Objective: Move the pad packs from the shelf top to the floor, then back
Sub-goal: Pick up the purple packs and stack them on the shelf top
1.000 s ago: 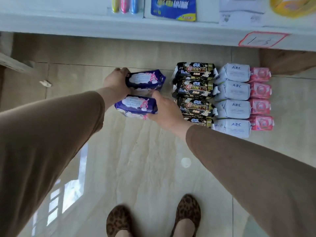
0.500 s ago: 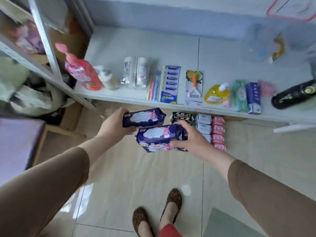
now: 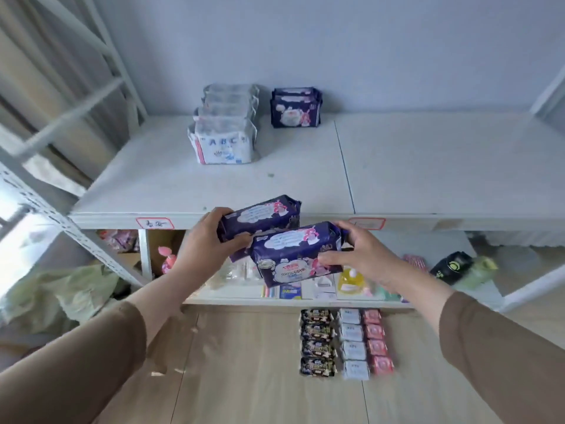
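Note:
My left hand (image 3: 205, 240) grips a dark purple pad pack (image 3: 260, 215), held just in front of the white shelf top's edge (image 3: 214, 220). My right hand (image 3: 360, 255) grips a second purple pad pack (image 3: 295, 255), lower and nearer to me. On the shelf top stand a row of white ABC packs (image 3: 224, 142) and a small stack of purple packs (image 3: 295, 108) at the back. On the floor lie a column of black packs (image 3: 316, 342) and a column of white-and-pink packs (image 3: 363, 344).
A lower shelf (image 3: 305, 301) holds a yellow bottle (image 3: 351, 281), a black bottle (image 3: 449, 267) and small toiletries. White metal uprights (image 3: 76, 228) stand at the left, with a pale green bag (image 3: 61, 289) beside them. A wall backs the shelf.
Both hands have lifted the two purple packs from the floor up to the shelf top's front edge. My view has risen from the floor to the shelf top.

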Demonstrator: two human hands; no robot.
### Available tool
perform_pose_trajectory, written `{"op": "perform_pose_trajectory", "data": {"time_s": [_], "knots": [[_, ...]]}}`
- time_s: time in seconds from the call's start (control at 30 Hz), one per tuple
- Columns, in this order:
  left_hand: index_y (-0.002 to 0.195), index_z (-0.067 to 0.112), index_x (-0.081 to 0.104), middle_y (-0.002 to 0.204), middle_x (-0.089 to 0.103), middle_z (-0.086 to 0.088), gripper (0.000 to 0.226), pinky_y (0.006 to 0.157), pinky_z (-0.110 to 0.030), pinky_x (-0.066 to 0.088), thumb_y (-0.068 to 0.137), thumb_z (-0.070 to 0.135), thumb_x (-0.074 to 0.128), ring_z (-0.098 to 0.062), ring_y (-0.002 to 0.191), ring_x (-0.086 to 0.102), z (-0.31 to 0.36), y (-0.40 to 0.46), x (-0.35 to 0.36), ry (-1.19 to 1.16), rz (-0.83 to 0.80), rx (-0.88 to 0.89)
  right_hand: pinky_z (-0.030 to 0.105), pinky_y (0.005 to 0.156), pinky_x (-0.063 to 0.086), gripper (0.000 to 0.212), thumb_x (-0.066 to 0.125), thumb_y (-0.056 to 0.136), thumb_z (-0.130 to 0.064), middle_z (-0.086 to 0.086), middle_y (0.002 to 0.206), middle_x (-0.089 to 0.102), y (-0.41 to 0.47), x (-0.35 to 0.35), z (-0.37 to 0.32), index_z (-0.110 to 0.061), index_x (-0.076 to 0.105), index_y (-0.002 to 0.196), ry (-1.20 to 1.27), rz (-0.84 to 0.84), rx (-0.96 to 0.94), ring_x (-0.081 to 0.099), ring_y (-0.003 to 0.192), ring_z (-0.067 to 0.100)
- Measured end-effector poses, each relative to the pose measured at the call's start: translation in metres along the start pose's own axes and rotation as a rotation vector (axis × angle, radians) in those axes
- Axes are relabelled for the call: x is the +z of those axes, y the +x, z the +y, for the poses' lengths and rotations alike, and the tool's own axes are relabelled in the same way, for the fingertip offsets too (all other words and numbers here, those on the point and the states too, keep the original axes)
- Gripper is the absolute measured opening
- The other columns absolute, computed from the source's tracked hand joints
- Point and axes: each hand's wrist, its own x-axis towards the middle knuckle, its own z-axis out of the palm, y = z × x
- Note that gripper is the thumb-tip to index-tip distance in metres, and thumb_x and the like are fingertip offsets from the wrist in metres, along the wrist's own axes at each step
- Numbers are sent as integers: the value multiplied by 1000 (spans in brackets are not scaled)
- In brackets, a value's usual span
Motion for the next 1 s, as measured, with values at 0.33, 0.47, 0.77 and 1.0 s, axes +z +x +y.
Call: {"op": "perform_pose_trajectory", "data": {"time_s": [0.33,0.47,0.77,1.0], "knots": [[111,29,56,100,52,9,49,67,-30,42,73,53,77,-13,84,55,109,188,-2,227,-22,148,20,90,50,50,85,77,-19,-4,114,73,104,-116,-51,-24,63,122,14,27,-113,66,108,10],[109,21,56,99,48,5,46,70,-33,43,75,47,74,-20,85,53,121,258,12,328,-26,156,6,78,48,48,86,76,-22,-9,110,74,150,-136,-45,-29,64,119,46,37,-104,65,103,6],[116,14,60,114,55,-8,51,84,-37,47,78,44,77,-27,102,54,104,386,38,500,-160,154,9,78,49,43,86,77,-18,-8,107,73,231,-137,-22,-35,65,111,94,138,-65,66,101,9],[115,13,58,109,61,-6,52,79,-34,46,78,44,77,-27,99,59,77,440,60,475,-201,168,11,73,52,44,83,78,-6,-4,105,73,278,-130,-17,-26,66,114,155,194,-9,69,94,2]]}}
